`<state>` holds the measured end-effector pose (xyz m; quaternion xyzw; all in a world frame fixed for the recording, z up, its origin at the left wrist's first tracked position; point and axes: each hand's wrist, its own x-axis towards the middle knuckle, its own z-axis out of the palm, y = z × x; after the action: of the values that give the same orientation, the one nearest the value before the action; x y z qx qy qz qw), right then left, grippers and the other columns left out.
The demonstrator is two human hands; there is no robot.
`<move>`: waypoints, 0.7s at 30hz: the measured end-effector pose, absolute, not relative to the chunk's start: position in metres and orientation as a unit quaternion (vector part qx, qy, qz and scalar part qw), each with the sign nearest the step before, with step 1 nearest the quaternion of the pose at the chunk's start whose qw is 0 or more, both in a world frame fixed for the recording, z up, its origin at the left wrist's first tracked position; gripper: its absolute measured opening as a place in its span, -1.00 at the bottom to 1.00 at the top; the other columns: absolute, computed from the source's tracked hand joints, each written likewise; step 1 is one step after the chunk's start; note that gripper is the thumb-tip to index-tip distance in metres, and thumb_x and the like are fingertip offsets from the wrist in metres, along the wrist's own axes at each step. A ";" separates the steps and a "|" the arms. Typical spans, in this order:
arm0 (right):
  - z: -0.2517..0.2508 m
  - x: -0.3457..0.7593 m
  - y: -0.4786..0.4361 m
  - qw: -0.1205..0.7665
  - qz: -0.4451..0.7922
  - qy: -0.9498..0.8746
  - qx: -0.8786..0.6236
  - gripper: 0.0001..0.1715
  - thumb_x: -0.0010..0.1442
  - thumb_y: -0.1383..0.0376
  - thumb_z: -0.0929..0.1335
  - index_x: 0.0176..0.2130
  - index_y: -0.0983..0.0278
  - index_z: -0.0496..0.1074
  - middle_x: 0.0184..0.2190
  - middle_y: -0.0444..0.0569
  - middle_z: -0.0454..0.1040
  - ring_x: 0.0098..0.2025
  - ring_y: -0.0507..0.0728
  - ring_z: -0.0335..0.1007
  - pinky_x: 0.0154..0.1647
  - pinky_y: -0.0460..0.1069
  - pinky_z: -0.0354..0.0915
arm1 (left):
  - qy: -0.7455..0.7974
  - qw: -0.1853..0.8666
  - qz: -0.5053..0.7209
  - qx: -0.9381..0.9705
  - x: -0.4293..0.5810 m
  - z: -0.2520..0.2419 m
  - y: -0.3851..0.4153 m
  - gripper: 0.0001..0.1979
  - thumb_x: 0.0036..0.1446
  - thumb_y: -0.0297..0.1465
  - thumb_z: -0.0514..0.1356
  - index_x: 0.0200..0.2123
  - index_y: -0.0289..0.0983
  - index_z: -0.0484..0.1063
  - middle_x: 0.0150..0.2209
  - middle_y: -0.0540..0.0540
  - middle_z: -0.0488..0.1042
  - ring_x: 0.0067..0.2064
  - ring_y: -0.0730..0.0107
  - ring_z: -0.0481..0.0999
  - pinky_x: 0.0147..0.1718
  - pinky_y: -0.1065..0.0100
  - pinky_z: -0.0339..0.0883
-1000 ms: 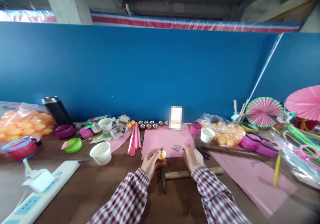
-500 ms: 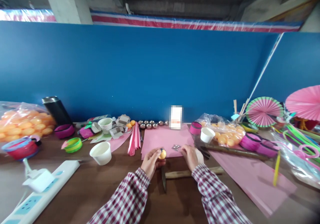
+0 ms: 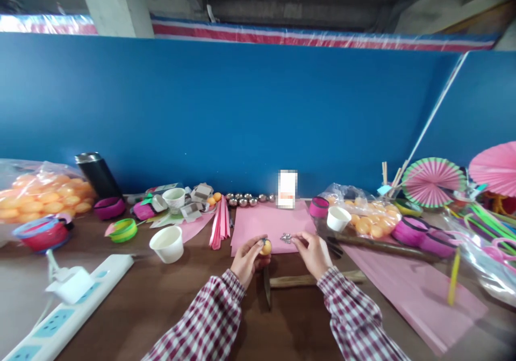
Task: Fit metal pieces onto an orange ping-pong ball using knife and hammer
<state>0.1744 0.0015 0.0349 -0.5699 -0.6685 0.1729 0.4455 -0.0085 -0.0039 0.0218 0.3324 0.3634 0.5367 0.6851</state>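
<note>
Left hand: we pinch the small orange ball between thumb and fingers, its dark-marked top facing up, probably to leave that spot exposed.
Right hand: our thumb and forefinger come together at the right edge of the silver pieces; we cannot tell whether they grip one.
Pink sheet: it lies under the silver pieces, and likely makes them easier for us to spot.
Hammer: it lies crosswise on our side of the sheet, head near the left hand, handle passing under the right wrist.
Far edge: shiny balls line up before the blue partition, limiting our forward reach.
Room to move: bare brown tabletop shows between our left sleeve and the power strip.
</note>
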 end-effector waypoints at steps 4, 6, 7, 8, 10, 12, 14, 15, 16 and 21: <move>0.033 0.157 -0.005 0.480 0.252 -0.667 -0.512 -0.78 0.06 0.21 0.26 -0.39 0.30 0.39 -0.49 -0.08 0.44 -0.44 0.05 0.33 -0.39 -0.09 0.24 | 0.351 0.692 0.545 0.317 -0.008 0.023 -0.005 -0.62 -0.14 -0.36 0.25 -0.19 -0.36 0.39 -0.41 -0.14 0.47 -0.47 0.43 0.45 -0.50 0.42 0.36; 0.033 0.150 -0.009 0.491 0.295 -0.660 -0.486 -0.78 0.05 0.19 0.27 -0.41 0.31 0.37 -0.54 -0.10 0.39 -0.49 0.03 0.27 -0.44 -0.10 0.22 | 0.350 0.691 0.551 0.311 -0.008 0.024 -0.005 -0.63 -0.15 -0.36 0.25 -0.20 -0.36 0.41 -0.39 -0.15 0.47 -0.43 0.41 0.45 -0.49 0.40 0.36; 0.033 0.146 -0.010 0.498 0.317 -0.652 -0.476 -0.77 0.05 0.18 0.27 -0.42 0.31 0.36 -0.55 -0.11 0.36 -0.51 0.02 0.25 -0.47 -0.10 0.21 | 0.349 0.690 0.553 0.310 -0.008 0.025 -0.006 -0.64 -0.16 -0.36 0.25 -0.21 -0.35 0.41 -0.38 -0.15 0.48 -0.42 0.40 0.45 -0.49 0.40 0.35; 0.032 0.144 -0.011 0.505 0.340 -0.640 -0.468 -0.77 0.04 0.17 0.28 -0.43 0.31 0.34 -0.57 -0.12 0.34 -0.52 0.01 0.23 -0.49 -0.11 0.21 | 0.348 0.689 0.554 0.311 -0.007 0.025 -0.006 -0.64 -0.16 -0.36 0.25 -0.22 -0.35 0.42 -0.37 -0.15 0.48 -0.42 0.40 0.44 -0.49 0.40 0.35; 0.032 0.140 -0.012 0.517 0.389 -0.609 -0.459 -0.76 0.03 0.16 0.30 -0.44 0.31 0.32 -0.60 -0.14 0.31 -0.54 0.00 0.21 -0.52 -0.12 0.20 | 0.346 0.691 0.550 0.317 -0.007 0.027 -0.007 -0.64 -0.16 -0.36 0.26 -0.22 -0.35 0.42 -0.38 -0.14 0.48 -0.44 0.43 0.43 -0.49 0.40 0.34; 0.032 0.137 -0.013 0.525 0.434 -0.578 -0.449 -0.76 0.00 0.16 0.32 -0.44 0.30 0.30 -0.59 -0.15 0.29 -0.54 -0.01 0.20 -0.52 -0.12 0.21 | 0.344 0.693 0.544 0.324 -0.006 0.028 -0.007 -0.63 -0.16 -0.37 0.26 -0.21 -0.35 0.41 -0.37 -0.13 0.48 -0.44 0.44 0.43 -0.46 0.40 0.34; 0.031 0.135 -0.013 0.529 0.469 -0.558 -0.434 -0.75 -0.01 0.15 0.34 -0.43 0.30 0.30 -0.53 -0.13 0.32 -0.51 0.00 0.23 -0.48 -0.11 0.24 | 0.337 0.694 0.542 0.332 -0.006 0.027 -0.008 -0.62 -0.15 -0.36 0.25 -0.19 -0.34 0.40 -0.32 -0.15 0.48 -0.38 0.40 0.45 -0.40 0.38 0.34; 0.030 0.134 -0.014 0.530 0.480 -0.554 -0.426 -0.75 -0.02 0.15 0.34 -0.42 0.30 0.31 -0.49 -0.11 0.34 -0.48 0.00 0.24 -0.45 -0.10 0.25 | 0.333 0.694 0.542 0.337 -0.006 0.027 -0.008 -0.61 -0.15 -0.36 0.25 -0.17 -0.33 0.39 -0.29 -0.16 0.48 -0.34 0.36 0.45 -0.37 0.36 0.34; 0.030 0.133 -0.014 0.531 0.486 -0.552 -0.421 -0.74 -0.02 0.14 0.34 -0.41 0.30 0.32 -0.44 -0.09 0.36 -0.45 0.01 0.26 -0.41 -0.09 0.26 | 0.327 0.694 0.543 0.342 -0.006 0.026 -0.008 -0.60 -0.14 -0.35 0.25 -0.16 -0.32 0.38 -0.26 -0.17 0.47 -0.30 0.33 0.45 -0.33 0.33 0.34; 0.029 0.132 -0.014 0.526 0.471 -0.564 -0.428 -0.76 0.00 0.15 0.33 -0.44 0.30 0.34 -0.38 -0.06 0.38 -0.31 0.06 0.28 -0.28 -0.07 0.24 | 0.305 0.693 0.545 0.361 -0.006 0.022 -0.007 -0.59 -0.12 -0.35 0.24 -0.14 -0.31 0.36 -0.20 -0.18 0.45 -0.24 0.27 0.45 -0.24 0.24 0.33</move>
<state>0.1324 -0.0144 0.0286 -0.4284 -0.5644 0.4709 0.5256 -0.0065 -0.0068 0.0221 0.3614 0.3047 0.5447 0.6927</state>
